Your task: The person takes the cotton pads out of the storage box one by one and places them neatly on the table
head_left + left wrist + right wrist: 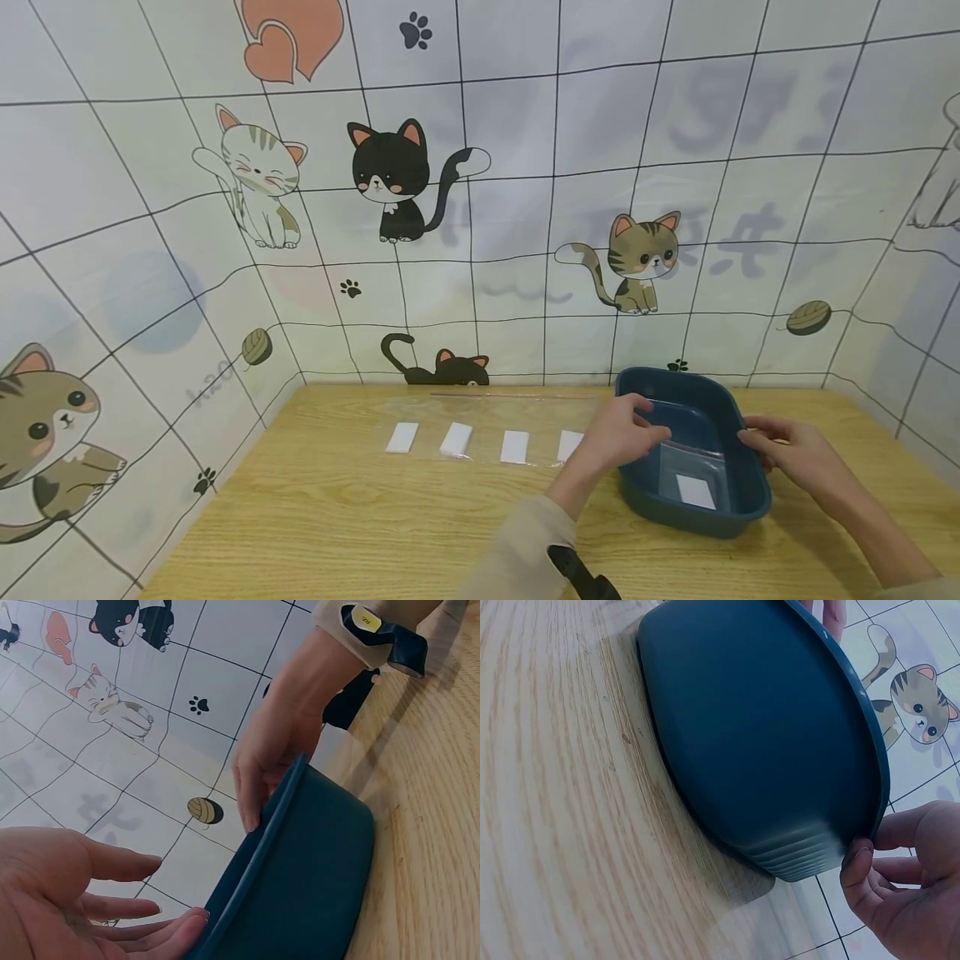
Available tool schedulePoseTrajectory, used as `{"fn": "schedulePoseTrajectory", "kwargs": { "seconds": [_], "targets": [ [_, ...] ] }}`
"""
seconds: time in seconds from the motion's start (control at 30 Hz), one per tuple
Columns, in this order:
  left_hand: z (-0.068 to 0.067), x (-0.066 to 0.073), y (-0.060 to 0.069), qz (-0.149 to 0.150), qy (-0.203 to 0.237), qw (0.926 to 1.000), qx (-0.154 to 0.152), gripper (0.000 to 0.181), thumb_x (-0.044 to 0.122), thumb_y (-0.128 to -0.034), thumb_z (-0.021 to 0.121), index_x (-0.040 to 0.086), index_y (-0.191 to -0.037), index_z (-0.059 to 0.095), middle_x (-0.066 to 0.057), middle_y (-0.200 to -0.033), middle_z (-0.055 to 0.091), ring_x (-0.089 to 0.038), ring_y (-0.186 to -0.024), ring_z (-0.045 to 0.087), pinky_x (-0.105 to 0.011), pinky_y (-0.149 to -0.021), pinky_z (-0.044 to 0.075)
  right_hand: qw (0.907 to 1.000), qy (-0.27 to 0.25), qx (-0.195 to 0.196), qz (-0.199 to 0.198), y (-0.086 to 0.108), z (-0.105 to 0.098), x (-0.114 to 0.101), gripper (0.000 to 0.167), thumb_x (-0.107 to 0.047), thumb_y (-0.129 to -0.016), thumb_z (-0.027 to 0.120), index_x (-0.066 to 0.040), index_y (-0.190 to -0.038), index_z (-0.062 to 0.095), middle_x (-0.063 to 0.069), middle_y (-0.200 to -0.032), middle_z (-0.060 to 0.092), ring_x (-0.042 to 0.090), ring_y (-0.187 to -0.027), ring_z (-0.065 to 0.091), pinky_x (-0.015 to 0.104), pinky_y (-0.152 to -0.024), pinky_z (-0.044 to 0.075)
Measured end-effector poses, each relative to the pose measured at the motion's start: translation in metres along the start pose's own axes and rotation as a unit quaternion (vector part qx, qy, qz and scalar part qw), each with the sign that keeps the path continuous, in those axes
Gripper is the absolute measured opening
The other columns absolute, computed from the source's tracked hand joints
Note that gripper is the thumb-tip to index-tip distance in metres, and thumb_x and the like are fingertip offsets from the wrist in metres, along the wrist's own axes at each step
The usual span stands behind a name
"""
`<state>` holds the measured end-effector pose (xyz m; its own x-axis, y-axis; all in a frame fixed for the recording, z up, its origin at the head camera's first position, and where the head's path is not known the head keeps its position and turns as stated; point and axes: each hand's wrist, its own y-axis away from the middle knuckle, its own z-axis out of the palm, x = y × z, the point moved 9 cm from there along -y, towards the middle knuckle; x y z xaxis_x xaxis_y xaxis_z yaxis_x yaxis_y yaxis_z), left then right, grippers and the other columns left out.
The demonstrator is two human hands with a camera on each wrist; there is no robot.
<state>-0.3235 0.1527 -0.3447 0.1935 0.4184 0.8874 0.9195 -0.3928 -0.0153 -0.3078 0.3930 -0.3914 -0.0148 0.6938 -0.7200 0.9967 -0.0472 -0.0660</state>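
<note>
A dark blue plastic basin (690, 512) stands on the right part of the table. Inside it lies a white rectangular piece (695, 492) in a clear plastic bag (675, 467). My left hand (618, 429) is at the basin's left side, its fingers extended over the opening; in the left wrist view the fingertips (196, 916) are at the rim, with nothing held. On the opposite side my right hand (798, 454) pinches the rim, thumb outside, as the right wrist view (907, 881) of that hand shows.
Left of the basin, clear plastic bags with white rectangular pieces (514, 447) lie in a row along the back of the wooden table (337, 517). A wall covering with printed cats (510, 208) rises behind and at both sides.
</note>
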Motion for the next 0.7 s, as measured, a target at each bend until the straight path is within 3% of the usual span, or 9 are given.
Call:
{"fn": "schedulePoseTrajectory", "kwargs": {
  "seconds": [0.17, 0.4, 0.53, 0.7],
  "targets": [
    [0.012, -0.002, -0.001, -0.012, -0.045, 0.9989, -0.009, 0.038, 0.021, -0.0906, 0.077, 0.014, -0.126, 0.066, 0.004, -0.087, 0.069, -0.008, -0.061, 0.061, -0.023, -0.06, 0.05, 1.0, -0.005, 0.0, -0.003, 0.001, 0.001, 0.0, 0.061, -0.03, -0.107, 0.052, 0.021, -0.138, 0.042, 0.008, -0.094, 0.064, 0.014, -0.072, 0.058, 0.029, -0.067, 0.049],
    [0.022, -0.007, -0.004, -0.022, -0.054, 0.9983, -0.003, 0.041, 0.02, -0.0884, 0.078, 0.012, -0.126, 0.066, 0.004, -0.086, 0.065, -0.008, -0.064, 0.059, -0.024, -0.064, 0.05, 0.9999, -0.012, -0.001, -0.005, 0.0, 0.001, 0.0, 0.06, -0.03, -0.107, 0.051, 0.021, -0.138, 0.042, 0.008, -0.095, 0.064, 0.014, -0.073, 0.057, 0.03, -0.066, 0.049],
    [0.024, -0.009, -0.006, -0.026, -0.085, 0.996, 0.009, 0.038, 0.023, -0.087, 0.078, 0.015, -0.123, 0.068, 0.005, -0.093, 0.067, -0.006, -0.075, 0.059, -0.025, -0.071, 0.051, 1.0, -0.009, -0.004, 0.0, 0.001, 0.001, 0.0, 0.061, -0.031, -0.107, 0.051, 0.021, -0.139, 0.042, 0.008, -0.094, 0.064, 0.014, -0.073, 0.058, 0.03, -0.067, 0.048],
    [0.032, -0.013, -0.01, -0.04, -0.101, 0.994, 0.013, 0.039, 0.022, -0.086, 0.08, 0.017, -0.123, 0.067, 0.004, -0.115, 0.068, -0.009, -0.098, 0.062, -0.026, -0.081, 0.052, 1.0, -0.008, -0.004, 0.0, 0.002, 0.001, 0.001, 0.062, -0.032, -0.107, 0.051, 0.02, -0.139, 0.041, 0.007, -0.092, 0.064, 0.015, -0.072, 0.058, 0.03, -0.067, 0.046]
  ]
}}
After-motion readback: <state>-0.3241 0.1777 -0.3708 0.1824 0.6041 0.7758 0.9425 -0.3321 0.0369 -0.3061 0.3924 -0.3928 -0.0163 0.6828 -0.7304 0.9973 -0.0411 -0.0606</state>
